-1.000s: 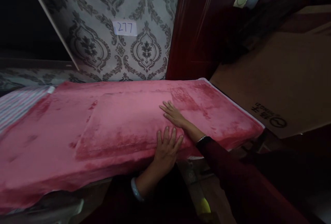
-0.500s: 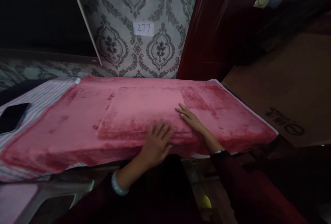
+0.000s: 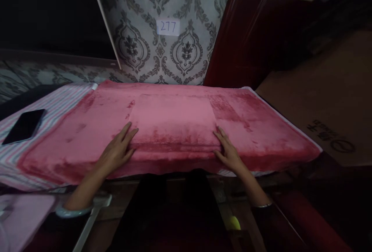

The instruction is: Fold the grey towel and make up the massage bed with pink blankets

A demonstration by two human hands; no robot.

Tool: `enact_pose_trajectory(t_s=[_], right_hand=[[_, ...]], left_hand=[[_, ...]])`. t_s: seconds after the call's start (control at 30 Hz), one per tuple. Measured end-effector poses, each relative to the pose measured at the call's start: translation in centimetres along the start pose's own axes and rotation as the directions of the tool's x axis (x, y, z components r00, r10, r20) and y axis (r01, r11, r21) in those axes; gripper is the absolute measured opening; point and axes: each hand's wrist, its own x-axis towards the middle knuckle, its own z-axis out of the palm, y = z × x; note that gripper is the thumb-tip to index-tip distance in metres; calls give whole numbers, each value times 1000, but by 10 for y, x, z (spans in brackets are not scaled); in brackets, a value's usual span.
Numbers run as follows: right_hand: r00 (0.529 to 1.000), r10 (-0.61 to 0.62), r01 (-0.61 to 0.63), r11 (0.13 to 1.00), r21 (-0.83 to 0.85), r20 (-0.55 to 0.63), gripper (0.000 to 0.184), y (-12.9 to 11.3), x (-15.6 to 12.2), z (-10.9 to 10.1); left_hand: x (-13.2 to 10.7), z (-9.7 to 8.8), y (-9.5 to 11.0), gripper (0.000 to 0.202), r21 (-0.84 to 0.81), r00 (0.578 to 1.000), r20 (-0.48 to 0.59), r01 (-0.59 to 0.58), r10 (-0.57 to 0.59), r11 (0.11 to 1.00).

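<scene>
A folded pink plush cloth point(image 3: 174, 116) lies flat on a larger pink plush cover point(image 3: 84, 135) of the same colour, so their edges partly blend. At the folded cloth's front left corner rests my left hand point(image 3: 118, 151), fingers spread and palm down. My right hand point(image 3: 228, 149) sits at the front right corner, its fingers apart and touching the cloth's side. Neither hand grips anything. Along the front of the folded cloth, a darker band shows its stacked layers.
A phone point(image 3: 24, 126) lies on striped fabric point(image 3: 62, 99) at the left. Behind are patterned wallpaper with a paper marked 277 point(image 3: 167, 27) and a dark screen point(image 3: 52, 15). A cardboard box point(image 3: 328, 100) stands at the right. Lower left is a pale plastic stool point(image 3: 26, 217).
My left hand has moved left from the cloth's front middle to its left corner. My right hand has shifted slightly to the right corner. The view has tilted a little.
</scene>
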Motion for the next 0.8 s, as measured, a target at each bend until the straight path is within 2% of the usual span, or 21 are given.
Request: enact_pose_trajectory(t_s=[0.13,0.3,0.43,0.57,0.67,0.8], right_hand=[[998,-55,54,996,-68,-9,78,-3,1,2],[998,-45,39,989,-142,-44,84,-1,4,9],[995,-59,47,989,-143,-78,83,-3,14,7],[979,-76,51,990,-133,-189,69,-18,31,-11],[956,-118,83,987,-137,-268,63,-35,37,-22],[960,-124,94,987,-130,-251,61,-50,31,-19]], left_hand=[[6,0,5,63,62,999,-15,39,-39,997],[9,-6,9,53,164,996,-40,83,-77,983],[15,-14,7,53,104,991,-113,81,-69,991],[24,-32,2,48,54,975,-211,89,-75,995],[22,-42,-4,46,50,960,-246,147,-131,988],[4,-34,-1,47,161,966,-217,178,-141,971]])
